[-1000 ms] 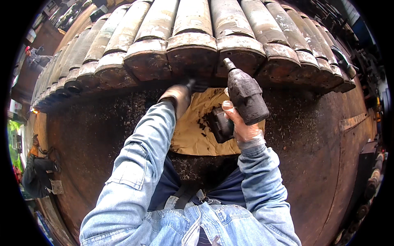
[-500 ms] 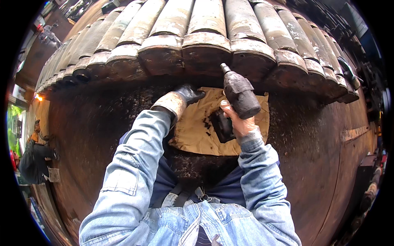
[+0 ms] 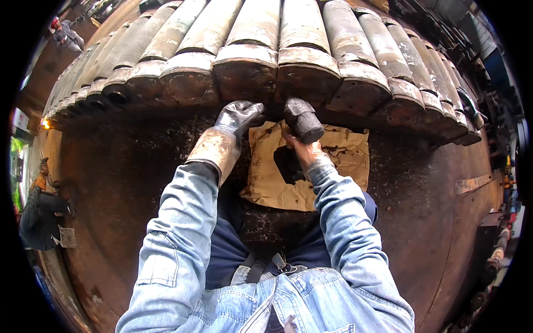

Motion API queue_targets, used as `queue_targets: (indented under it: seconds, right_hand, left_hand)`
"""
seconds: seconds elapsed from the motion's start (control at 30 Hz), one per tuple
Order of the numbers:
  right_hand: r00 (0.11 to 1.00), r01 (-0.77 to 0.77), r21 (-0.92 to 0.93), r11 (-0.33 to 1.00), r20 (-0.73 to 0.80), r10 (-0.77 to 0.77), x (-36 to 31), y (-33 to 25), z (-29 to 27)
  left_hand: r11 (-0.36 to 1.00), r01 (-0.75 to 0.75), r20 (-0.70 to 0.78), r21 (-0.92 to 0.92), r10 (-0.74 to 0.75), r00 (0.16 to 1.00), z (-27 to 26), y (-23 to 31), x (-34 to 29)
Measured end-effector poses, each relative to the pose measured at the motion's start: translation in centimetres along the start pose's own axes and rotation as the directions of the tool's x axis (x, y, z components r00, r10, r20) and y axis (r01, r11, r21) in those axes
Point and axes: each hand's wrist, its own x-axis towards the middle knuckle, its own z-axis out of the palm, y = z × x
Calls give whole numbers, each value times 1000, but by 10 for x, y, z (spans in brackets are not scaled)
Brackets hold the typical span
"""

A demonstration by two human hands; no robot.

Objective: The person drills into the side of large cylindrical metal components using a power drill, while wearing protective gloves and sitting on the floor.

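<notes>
A dark, grimy cordless impact wrench [image 3: 304, 129] is in my bare right hand [image 3: 306, 155], fingers wrapped round its grip. Its nose points away from me, toward the lower front of a row of metal cylinders with thick end flanges [image 3: 247, 55]; the nose tip is hidden. My left hand [image 3: 236, 117], in a black glove with a stained leather cuff, is closed to the left of the wrench, close under the flanges. What it holds, if anything, does not show. Beneath the wrench lies a creased brown paper sheet [image 3: 344, 177], stained dark.
A dirty brown steel surface [image 3: 133, 183] spreads around my legs. At the far left, dark clothing [image 3: 41, 219] hangs beside an orange glove-like item. A small bright flame or light [image 3: 45, 123] glows near the row's left end. A person [image 3: 68, 36] is at the upper left.
My right hand has brought the wrench left and forward, from pointing up across the flanges to under them. My left hand has moved forward, its fingers curling closed. The view has shifted slightly.
</notes>
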Motion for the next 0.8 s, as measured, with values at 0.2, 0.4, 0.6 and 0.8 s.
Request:
queue_targets:
  seconds: [0.2,0.4,0.6,0.8]
  right_hand:
    - [998,-55,98,994,15,54,17,7,13]
    - [786,439,-666,603,-41,-617,37,35,38]
    - [991,-112,681,723,20,134,44,38,45]
    - [973,196,108,975,-146,-179,53,76,35]
  left_hand:
    - [983,-26,-5,-183,26,1000,6,36,-30]
    - [987,-56,15,-151,59,998,-3,27,-22]
    - [979,-59,-50,-193,51,997,-15,15,-21]
    - [970,-52,-31,-237,46,998,-3,22,-11]
